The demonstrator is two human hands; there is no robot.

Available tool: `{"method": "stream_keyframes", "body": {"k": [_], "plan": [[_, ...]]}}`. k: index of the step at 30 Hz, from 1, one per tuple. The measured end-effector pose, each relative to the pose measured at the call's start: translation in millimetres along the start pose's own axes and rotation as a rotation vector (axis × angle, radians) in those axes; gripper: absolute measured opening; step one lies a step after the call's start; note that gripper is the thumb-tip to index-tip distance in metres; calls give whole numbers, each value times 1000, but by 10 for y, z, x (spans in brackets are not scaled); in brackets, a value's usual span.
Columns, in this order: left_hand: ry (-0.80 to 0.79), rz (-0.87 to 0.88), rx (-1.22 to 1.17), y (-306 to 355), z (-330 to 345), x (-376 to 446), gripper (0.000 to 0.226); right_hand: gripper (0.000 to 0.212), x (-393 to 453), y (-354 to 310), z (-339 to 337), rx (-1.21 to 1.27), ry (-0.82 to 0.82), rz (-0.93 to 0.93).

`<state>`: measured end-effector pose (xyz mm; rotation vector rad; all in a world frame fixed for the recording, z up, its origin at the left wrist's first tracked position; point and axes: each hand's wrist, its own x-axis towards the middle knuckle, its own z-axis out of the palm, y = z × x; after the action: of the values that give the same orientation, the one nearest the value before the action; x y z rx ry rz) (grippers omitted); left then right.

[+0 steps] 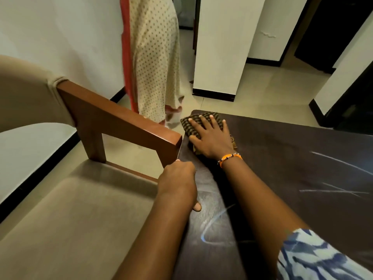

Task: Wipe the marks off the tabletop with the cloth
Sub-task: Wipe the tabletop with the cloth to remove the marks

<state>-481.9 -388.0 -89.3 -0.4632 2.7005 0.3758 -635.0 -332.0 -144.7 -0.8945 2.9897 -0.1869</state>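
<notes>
Right hand point(212, 138) flat on cloth point(193, 123)

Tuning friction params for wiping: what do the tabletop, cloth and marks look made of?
Tabletop: dark brown, smooth, semi-gloss, likely laminate or varnished wood; soft reflections show.
Cloth: woven fabric, brown-and-tan check, matte, crumpled under the flat right hand.
Marks: pale, powdery streaks, probably chalk; can't confirm.
Left hand grips the table edge.
</notes>
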Motion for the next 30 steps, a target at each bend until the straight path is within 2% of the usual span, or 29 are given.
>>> {"method": "stream_keyframes", "body": {"k": [3,8,12,15,18,20,24,26,28,30], "plan": [[-28,-8,-13,30,-14,-4,55,57,-323,-121,14,7,6,-57],[-58,-3,-166,-87,92,-155,105,57,-669,80,-47,7,-28,-61],[-68,5,-251,-233,230,-472,122,57,-915,667,-159,-29,-3,186],[-73,49,-111,-310,257,-526,124,56,-1092,912,-222,18,4,459],[-74,40,29,-274,244,-503,122,57,-1121,716,-201,32,9,566],[-79,31,122,-238,233,-496,120,57,-1082,409,-153,16,-3,468],[-88,22,251,-169,207,-504,111,56,-1060,-290,-55,-4,-53,27],[-86,23,271,-153,195,-505,106,58,-1105,-428,-39,-34,-90,-152],[-98,9,264,-143,183,-508,109,65,-1139,-349,-71,-57,-110,-245],[-116,-7,252,-135,166,-513,113,68,-1164,-147,-114,-53,-107,-243]]}}
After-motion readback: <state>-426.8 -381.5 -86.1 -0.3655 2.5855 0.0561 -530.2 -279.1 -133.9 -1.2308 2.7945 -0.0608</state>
